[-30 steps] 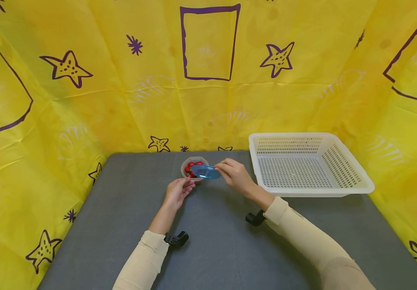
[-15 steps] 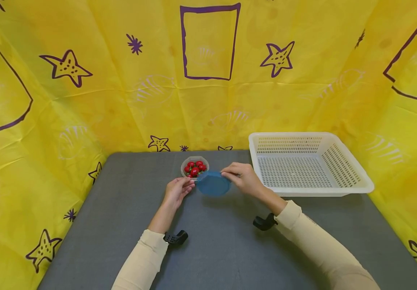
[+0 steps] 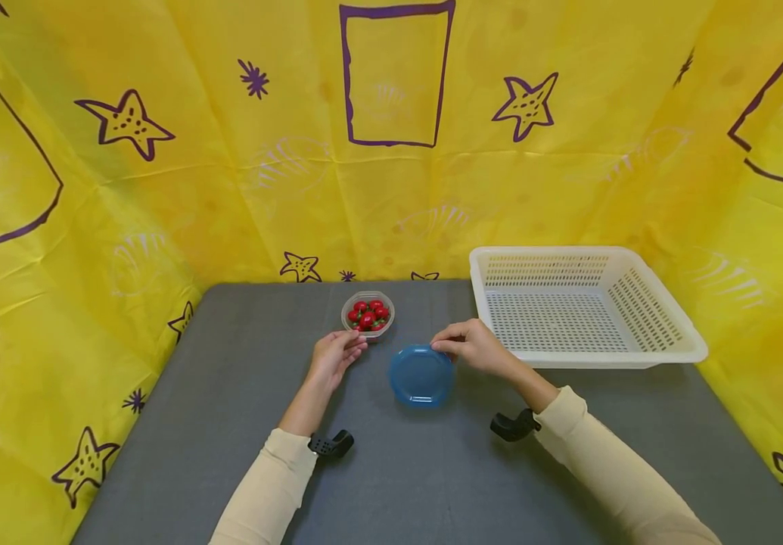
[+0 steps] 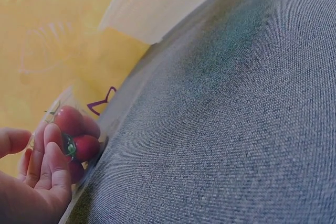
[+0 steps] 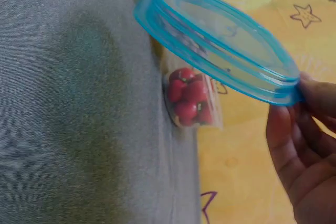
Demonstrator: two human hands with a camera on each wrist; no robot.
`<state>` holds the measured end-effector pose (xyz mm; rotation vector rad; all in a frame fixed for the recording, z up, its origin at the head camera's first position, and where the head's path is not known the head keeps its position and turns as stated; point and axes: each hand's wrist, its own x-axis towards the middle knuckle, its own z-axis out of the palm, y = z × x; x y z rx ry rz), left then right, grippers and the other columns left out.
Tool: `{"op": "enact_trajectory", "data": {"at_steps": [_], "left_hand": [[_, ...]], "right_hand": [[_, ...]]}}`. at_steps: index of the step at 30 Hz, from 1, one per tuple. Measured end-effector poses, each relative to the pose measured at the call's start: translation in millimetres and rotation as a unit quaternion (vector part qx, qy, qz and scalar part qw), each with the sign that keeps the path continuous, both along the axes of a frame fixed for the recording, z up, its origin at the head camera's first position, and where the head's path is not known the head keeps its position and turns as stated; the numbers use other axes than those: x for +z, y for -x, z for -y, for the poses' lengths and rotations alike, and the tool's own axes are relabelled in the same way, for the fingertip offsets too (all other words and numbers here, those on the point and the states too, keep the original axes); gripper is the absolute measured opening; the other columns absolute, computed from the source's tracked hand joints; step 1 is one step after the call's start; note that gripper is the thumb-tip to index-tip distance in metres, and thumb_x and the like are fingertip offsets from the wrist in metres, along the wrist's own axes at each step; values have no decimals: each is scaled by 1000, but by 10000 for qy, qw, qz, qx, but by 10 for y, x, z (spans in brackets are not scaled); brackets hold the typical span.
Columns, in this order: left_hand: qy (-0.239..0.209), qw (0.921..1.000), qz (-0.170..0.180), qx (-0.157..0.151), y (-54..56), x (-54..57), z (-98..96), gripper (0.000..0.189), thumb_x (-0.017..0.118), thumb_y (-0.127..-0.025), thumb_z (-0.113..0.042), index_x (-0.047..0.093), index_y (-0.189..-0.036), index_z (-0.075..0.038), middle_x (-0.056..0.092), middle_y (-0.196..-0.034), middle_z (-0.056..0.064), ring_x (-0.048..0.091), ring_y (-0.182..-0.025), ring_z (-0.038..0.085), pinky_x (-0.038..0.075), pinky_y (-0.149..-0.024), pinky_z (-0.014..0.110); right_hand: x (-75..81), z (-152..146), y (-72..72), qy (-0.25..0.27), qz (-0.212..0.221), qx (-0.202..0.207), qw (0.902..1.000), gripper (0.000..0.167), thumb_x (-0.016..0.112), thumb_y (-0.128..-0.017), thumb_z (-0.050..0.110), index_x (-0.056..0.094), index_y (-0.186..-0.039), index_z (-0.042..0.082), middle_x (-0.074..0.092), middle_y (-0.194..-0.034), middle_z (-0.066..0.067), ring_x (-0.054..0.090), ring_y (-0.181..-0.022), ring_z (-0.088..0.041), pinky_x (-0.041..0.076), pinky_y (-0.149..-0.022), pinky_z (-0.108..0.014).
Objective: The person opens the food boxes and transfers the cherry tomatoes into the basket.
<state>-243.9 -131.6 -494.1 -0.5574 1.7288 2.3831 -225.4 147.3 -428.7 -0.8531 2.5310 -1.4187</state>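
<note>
My right hand (image 3: pixel 476 347) pinches the edge of a blue translucent plastic lid (image 3: pixel 422 376) between thumb and fingers. In the right wrist view the lid (image 5: pixel 226 43) is tilted and held above the table, its shadow on the cloth below. A small clear plastic container (image 3: pixel 368 296) stands near the back of the table, filled with several red cherry tomatoes (image 3: pixel 367 320) with green stems. At the container's near side is my left hand (image 3: pixel 334 359), its fingertips right at the rim. The left wrist view shows its fingers (image 4: pixel 56 163) loosely bent and the thumb apart from them.
A large white perforated plastic basket (image 3: pixel 590 357) stands at the back right, just beyond my right hand. Grey cloth (image 3: pixel 391 484) covers the table. A yellow curtain (image 3: pixel 228 204) with sea-creature drawings hangs round the back and sides.
My right hand has drawn the lid away from over the container, rightward and toward me, and turned its broad face into view. My left hand has stayed by the container.
</note>
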Motion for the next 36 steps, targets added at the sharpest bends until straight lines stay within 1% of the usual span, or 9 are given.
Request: {"op": "enact_trajectory", "data": {"at_steps": [2,4,8,14,20,25,27,30,36], "left_hand": [[-12,10000,-18,2,-2,-2,1,9,58,-97,-12,58,-99,-4,71,-72,-5,69,-68,6,56,-71,21],[-29,10000,-39,-11,0,-7,3,9,58,-97,-13,59,-100,-4,71,-72,-5,69,-68,6,56,-70,21],[-53,10000,-58,-36,8,-17,5,10,58,-97,-12,58,-101,-3,70,-71,-5,68,-68,6,56,-70,21],[40,10000,-40,-57,-9,-7,7,12,58,-97,-12,58,-103,-2,70,-73,-5,68,-68,6,56,-71,21],[13,10000,-16,-22,-14,1,5,11,58,-97,-12,58,-102,-3,70,-73,-5,68,-68,6,56,-71,21],[16,10000,3,3,-13,0,3,9,58,-97,-12,58,-101,-4,70,-73,-5,68,-68,6,56,-71,21],[41,10000,-7,12,-18,0,3,9,58,-97,-12,58,-101,-3,70,-73,-5,68,-68,6,56,-71,21],[31,10000,1,30,-24,2,0,9,58,-97,-12,58,-100,-4,70,-73,-4,68,-68,7,56,-70,21],[94,10000,7,-15,-24,9,3,12,58,-97,-13,58,-104,-3,70,-74,-5,68,-69,7,56,-70,20]], "right_hand": [[-29,-29,4,-107,324,108,9994,14,67,-90,11,75,-92,0,71,-75,-12,59,-60,-31,53,-56,-34],[-74,-52,14,-219,608,206,9977,15,67,-91,12,75,-91,0,69,-72,-11,58,-59,-32,52,-55,-33],[-165,-64,21,-305,878,369,9950,16,66,-91,12,75,-91,-2,67,-67,-11,58,-55,-31,52,-53,-35],[-321,-62,14,-214,1209,340,9918,18,66,-92,11,74,-91,-4,63,-61,-5,57,-51,-22,52,-51,-34],[-471,-66,6,-133,1644,242,9860,19,65,-92,12,74,-91,-4,62,-63,4,55,-55,-13,51,-53,-29],[-607,-55,3,-31,1816,220,9831,19,65,-91,10,73,-91,-8,60,-62,4,54,-53,-8,49,-51,-24],[-644,-42,-1,-106,1794,212,9835,19,65,-91,9,73,-91,-8,60,-62,3,53,-52,-7,48,-50,-23],[-692,-23,-5,-393,1600,186,9862,18,65,-91,10,73,-90,-6,61,-63,0,53,-51,-7,48,-49,-23],[-687,29,-24,-1037,785,76,9915,15,68,-90,14,75,-91,1,64,-67,-3,52,-52,-5,46,-49,-22]]}}
